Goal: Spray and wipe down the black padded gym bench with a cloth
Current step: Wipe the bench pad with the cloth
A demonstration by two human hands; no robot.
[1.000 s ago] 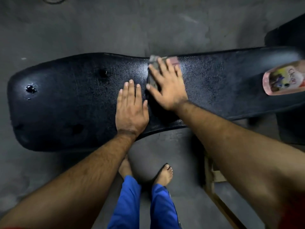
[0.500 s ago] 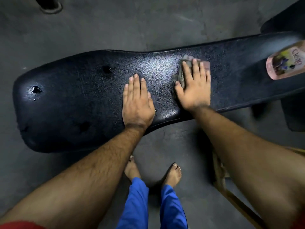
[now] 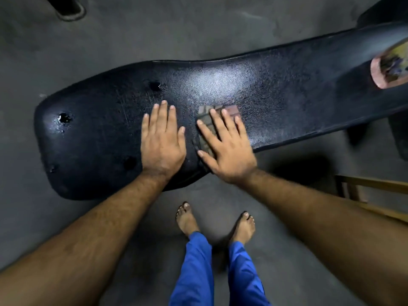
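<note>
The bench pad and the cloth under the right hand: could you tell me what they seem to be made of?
The bench pad looks like black vinyl or faux leather: pebbled grain, glossy sheen, a few punctures. The cloth seems a woven fabric, dull and checked, folded flat beneath the right hand; its fibre cannot be told.

A single head-worn wide-angle camera looks steeply down from above and close in over the black padded bench (image 3: 276,102), which runs across the frame, taking in the person's forearms, bare feet (image 3: 187,219) and grey floor (image 3: 132,34) below.
</note>
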